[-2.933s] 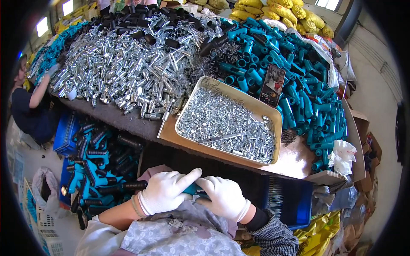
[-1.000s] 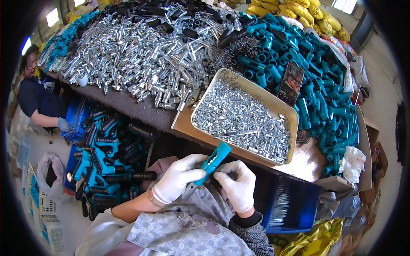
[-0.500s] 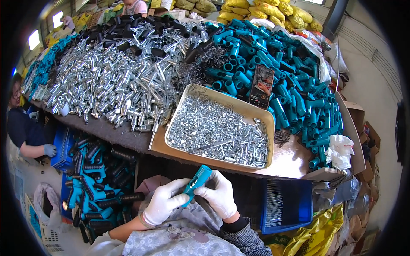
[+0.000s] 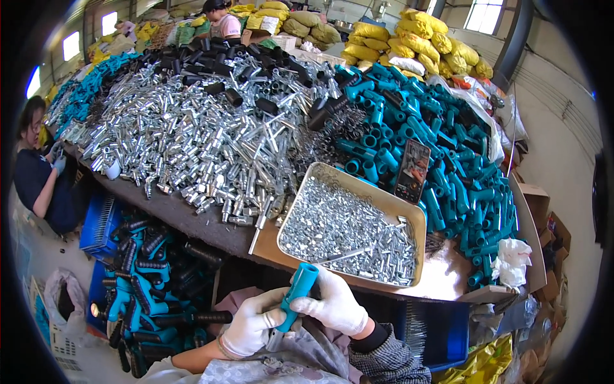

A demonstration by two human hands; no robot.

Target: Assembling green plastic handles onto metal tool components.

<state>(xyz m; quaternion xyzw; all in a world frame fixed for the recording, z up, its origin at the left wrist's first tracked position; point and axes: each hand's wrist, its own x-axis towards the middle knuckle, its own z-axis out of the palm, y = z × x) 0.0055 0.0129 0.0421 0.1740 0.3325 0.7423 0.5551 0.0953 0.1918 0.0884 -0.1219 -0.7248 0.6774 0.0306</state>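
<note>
A teal plastic tube-shaped handle part (image 4: 300, 289) stands nearly upright between my hands, its round end up. My gloved left hand (image 4: 251, 324) grips its lower portion, thumb across the front. From the right, my gloved right hand (image 4: 337, 306) closes on it as well, thumb pressed to its side. A silvery piece (image 4: 275, 341) shows just below the part, by my left fingers; whether it is joined to the part I cannot tell. Just beyond my hands lies a cream tray (image 4: 419, 256) of small metal pins and springs.
Heaped on the table are shiny metal fittings (image 4: 192, 147), black sleeves (image 4: 233, 97) and teal handle parts (image 4: 448, 185). A phone (image 4: 412, 171) leans by the tray. Below, finished-looking teal-and-black handles (image 4: 144, 294) fill the left; a blue crate (image 4: 451, 333) is at right. A co-worker (image 4: 45, 173) sits far left.
The view has tilted up and shifted left. The teal part is turned more upright in my hands, and the silvery piece now shows beneath it. The co-worker's hand has risen.
</note>
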